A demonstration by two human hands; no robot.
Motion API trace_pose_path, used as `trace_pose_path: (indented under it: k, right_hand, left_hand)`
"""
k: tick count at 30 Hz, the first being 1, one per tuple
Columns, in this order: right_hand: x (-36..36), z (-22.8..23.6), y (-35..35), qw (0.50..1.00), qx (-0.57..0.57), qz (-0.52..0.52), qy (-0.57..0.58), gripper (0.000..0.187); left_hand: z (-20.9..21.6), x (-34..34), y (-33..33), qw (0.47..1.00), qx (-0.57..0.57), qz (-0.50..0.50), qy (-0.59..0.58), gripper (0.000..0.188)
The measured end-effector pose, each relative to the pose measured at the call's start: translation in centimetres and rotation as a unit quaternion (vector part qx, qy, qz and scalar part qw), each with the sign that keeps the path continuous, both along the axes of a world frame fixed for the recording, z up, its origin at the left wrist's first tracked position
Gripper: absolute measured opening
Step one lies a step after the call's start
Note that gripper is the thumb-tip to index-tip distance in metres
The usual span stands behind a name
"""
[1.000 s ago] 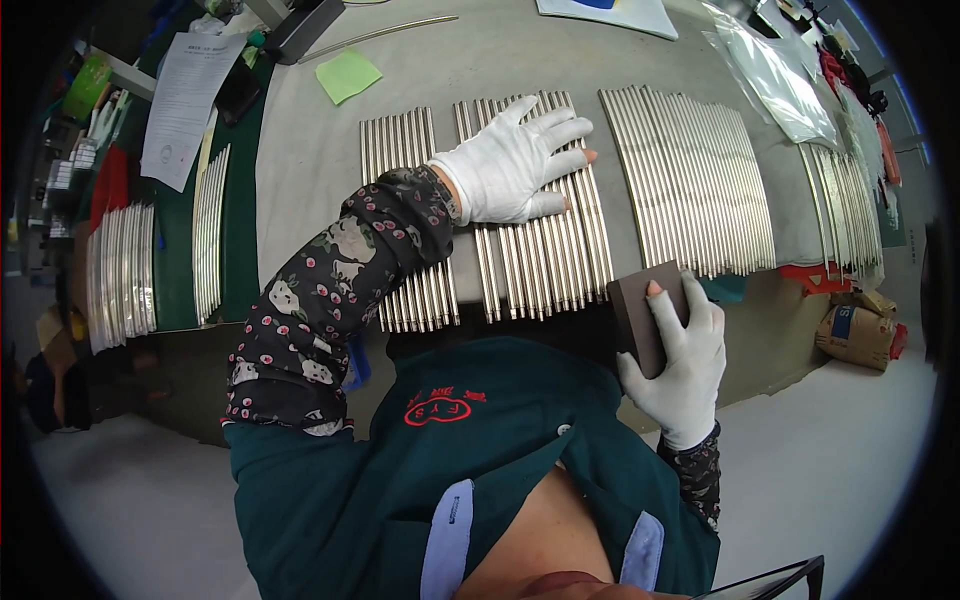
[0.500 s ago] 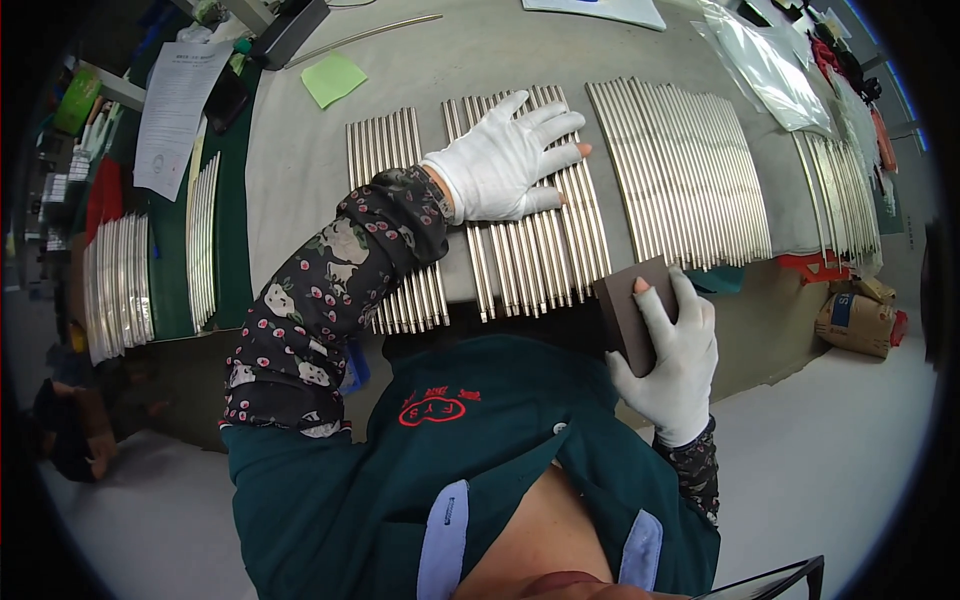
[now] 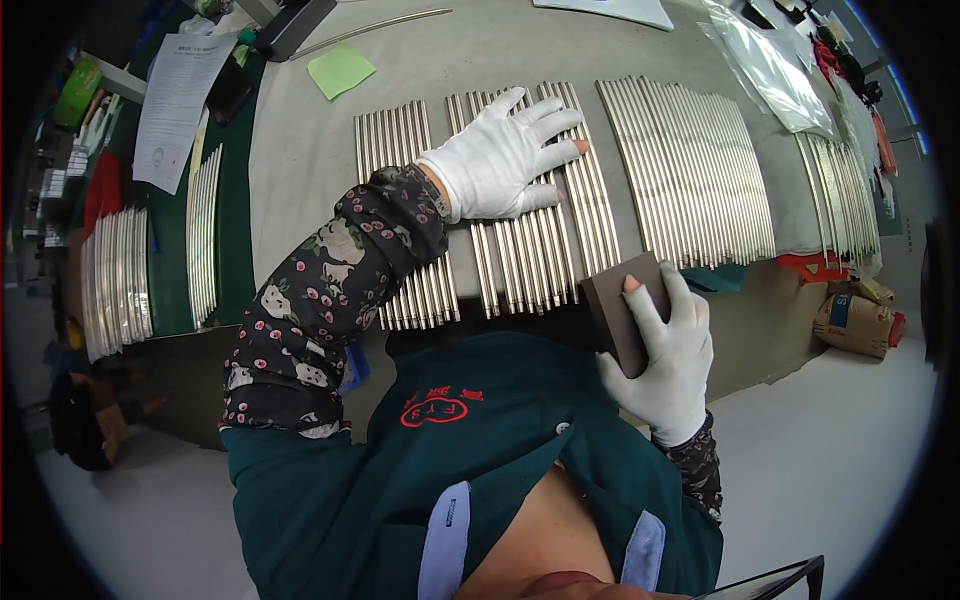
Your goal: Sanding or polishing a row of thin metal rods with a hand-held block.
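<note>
My left hand (image 3: 500, 160), in a white glove with some fingertips bare, lies flat with spread fingers across the middle group of thin metal rods (image 3: 525, 262). These rods stand side by side in a few bunches with narrow gaps between them. My right hand (image 3: 672, 365), gloved the same way, grips a dark brown rectangular block (image 3: 622, 318), thumb and fingers around its edges. The block is at the table's front edge, close to the near ends of the rods. Left of the middle group, another row of rods (image 3: 392, 135) passes partly under my left sleeve.
A wide row of rods (image 3: 690, 175) lies to the right, with a smaller bunch (image 3: 845, 195) beyond. Clear plastic bags (image 3: 770, 70) are at the far right. On the left are a green note (image 3: 340, 72), a paper sheet (image 3: 180, 105) and wrapped rods (image 3: 120, 280).
My right hand has shifted slightly left with the block, which has tilted a little. A gap has opened among the rods under my left hand, the rightmost bunch now lying farther right.
</note>
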State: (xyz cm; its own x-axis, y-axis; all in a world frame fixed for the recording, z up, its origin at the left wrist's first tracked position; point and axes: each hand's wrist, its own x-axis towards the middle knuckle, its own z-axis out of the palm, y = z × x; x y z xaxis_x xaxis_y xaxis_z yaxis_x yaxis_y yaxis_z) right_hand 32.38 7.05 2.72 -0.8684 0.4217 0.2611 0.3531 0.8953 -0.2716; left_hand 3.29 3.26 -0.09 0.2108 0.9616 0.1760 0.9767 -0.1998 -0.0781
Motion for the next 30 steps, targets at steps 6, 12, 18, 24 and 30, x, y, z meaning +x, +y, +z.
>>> trace_pose_path:
  k: [6, 12, 18, 24, 30]
  right_hand:
    - [-1.7, 0.3, -1.9, 0.999, 0.02, 0.023, -0.015, 0.076]
    - [-3.1, 0.4, -3.7, 0.997, 0.049, 0.007, -0.055, 0.073]
    - [-7.5, -0.2, -3.4, 0.995, 0.057, -0.057, -0.057, 0.065]
    - [-5.2, 1.6, -3.4, 0.994, 0.062, -0.021, -0.086, 0.063]
    - [-2.8, 1.1, -4.4, 0.995, 0.081, 0.013, -0.049, 0.058]
  left_hand:
    - [0.1, 0.3, 0.2, 1.0, 0.0, 0.011, 0.016, 0.059]
    - [-0.4, 0.2, 0.4, 1.0, 0.01, 0.017, 0.01, 0.061]
    - [-0.2, 0.2, 0.5, 1.0, -0.005, 0.019, 0.024, 0.06]
    - [0.4, 1.5, 0.2, 0.999, -0.007, 0.031, 0.031, 0.06]
    - [0.5, 1.6, 0.0, 0.999, -0.011, 0.033, 0.033, 0.061]
